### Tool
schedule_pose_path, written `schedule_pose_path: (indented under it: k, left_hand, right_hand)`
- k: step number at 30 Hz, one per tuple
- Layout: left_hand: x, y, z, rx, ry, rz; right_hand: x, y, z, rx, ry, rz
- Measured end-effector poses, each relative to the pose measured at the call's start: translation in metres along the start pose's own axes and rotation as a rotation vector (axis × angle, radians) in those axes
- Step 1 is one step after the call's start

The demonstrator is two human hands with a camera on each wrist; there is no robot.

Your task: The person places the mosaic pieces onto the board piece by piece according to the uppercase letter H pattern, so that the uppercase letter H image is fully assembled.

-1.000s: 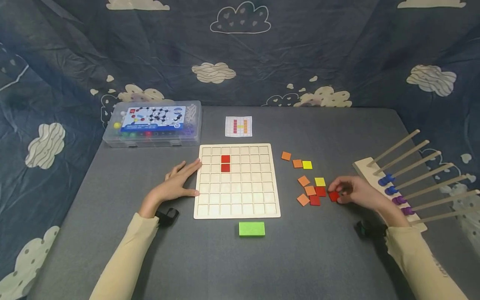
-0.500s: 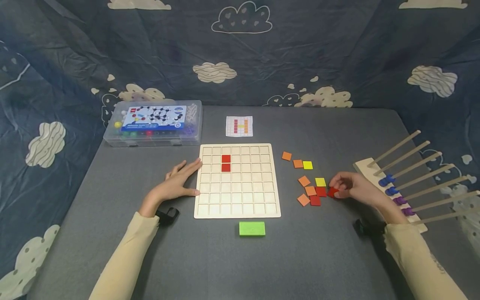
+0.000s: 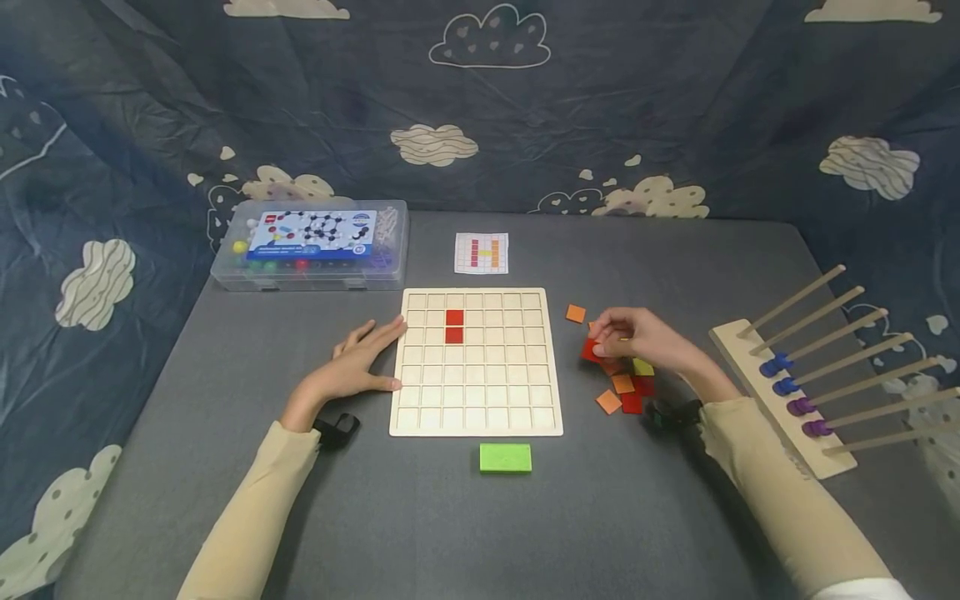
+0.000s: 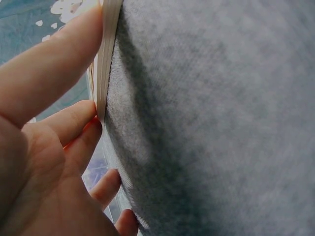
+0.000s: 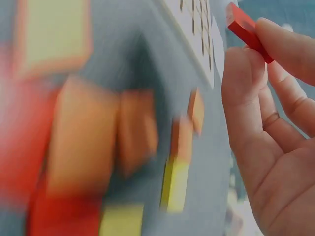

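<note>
A wooden grid board (image 3: 495,392) lies mid-table with two red tiles (image 3: 454,326) stacked in one column near its top. My left hand (image 3: 351,367) rests at the board's left edge, fingers spread; in the left wrist view its fingertips (image 4: 88,108) touch the board's side. My right hand (image 3: 637,337) pinches a red square tile (image 5: 248,32) between thumb and fingers, held above the loose tiles right of the board. Beneath it lie orange tiles (image 3: 608,402), red tiles (image 3: 632,403) and a yellow tile (image 3: 642,367), some partly hidden by the hand.
A small printed pattern card (image 3: 482,253) lies behind the board. A clear plastic case (image 3: 307,275) of coloured balls stands back left. A green block (image 3: 506,458) sits before the board. At right stands a wooden peg rack (image 3: 813,450) with blue and purple beads.
My right hand has lifted the red tile from the right side of the pile and carried it left and away from me. My left hand stays at the board's edge.
</note>
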State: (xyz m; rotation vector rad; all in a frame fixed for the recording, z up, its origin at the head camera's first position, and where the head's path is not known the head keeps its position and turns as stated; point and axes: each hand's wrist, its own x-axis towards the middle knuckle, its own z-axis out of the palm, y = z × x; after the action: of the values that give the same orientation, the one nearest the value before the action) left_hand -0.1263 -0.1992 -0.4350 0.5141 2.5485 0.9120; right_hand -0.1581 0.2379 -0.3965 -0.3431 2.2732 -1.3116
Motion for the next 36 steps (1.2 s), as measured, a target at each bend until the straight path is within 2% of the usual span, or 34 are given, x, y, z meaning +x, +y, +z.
schedule_pose_path:
  k: [6, 11, 15, 19, 24, 29, 32, 36]
  left_hand:
    - [0.000, 0.000, 0.000, 0.001, 0.002, 0.005]
    - [0.000, 0.001, 0.000, -0.003, -0.001, 0.007]
    - [0.000, 0.000, 0.000, -0.006, -0.001, 0.011]
    - [-0.001, 0.000, 0.000, -0.004, -0.001, 0.010]
    - [0.000, 0.001, 0.000, -0.009, -0.003, 0.008]
    - [-0.001, 0.000, 0.000, -0.013, -0.003, 0.013]
    - [-0.001, 0.000, -0.001, -0.013, -0.003, 0.012]
    - [-0.001, 0.000, 0.000, -0.010, -0.005, 0.007]
  right_hand:
    - [0.042, -0.024, 0.032, 0.026, -0.090, -0.082]
    - [0.070, -0.045, 0.057, 0.022, -0.153, -0.158]
    - [0.087, -0.058, 0.078, 0.008, -0.183, -0.175]
    - [0.101, -0.065, 0.100, -0.053, -0.195, -0.173]
    - [0.111, -0.072, 0.122, -0.205, -0.167, -0.176]
    - [0.113, -0.078, 0.130, -0.331, -0.134, -0.179]
    - [0.110, -0.079, 0.130, -0.354, -0.132, -0.189]
    - [0.108, -0.076, 0.128, -0.283, -0.137, -0.200]
